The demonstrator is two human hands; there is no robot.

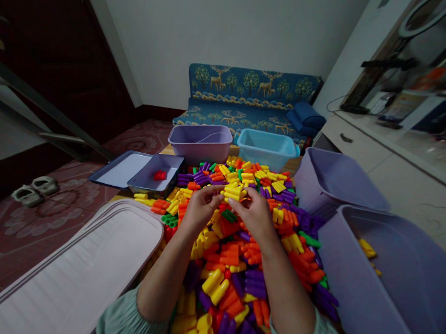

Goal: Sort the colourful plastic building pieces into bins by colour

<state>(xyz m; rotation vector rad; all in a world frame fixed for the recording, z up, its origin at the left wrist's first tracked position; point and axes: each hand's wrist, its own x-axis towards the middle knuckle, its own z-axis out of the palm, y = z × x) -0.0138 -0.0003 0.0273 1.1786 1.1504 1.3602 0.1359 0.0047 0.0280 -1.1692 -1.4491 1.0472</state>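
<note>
Between my two hands is a yellow plastic building piece [233, 191] made of joined tubes, held above a heap of similar pieces. My left hand [203, 206] pinches its left side with thumb and fingers. On the right side, my right hand [256, 211] grips it the same way, thumb toward me. Orange pieces [229, 254], purple pieces [255, 283] and yellow pieces [212, 282] lie mixed below and around my forearms, with a few green and red ones among them.
Behind the heap stand a purple bin [200, 145] and a light blue bin [268, 147]. Two larger purple bins [328, 185] line the right; the nearer holds yellow pieces [367, 248]. At left are an open tin [153, 183] with red pieces and stacked white lids [79, 269].
</note>
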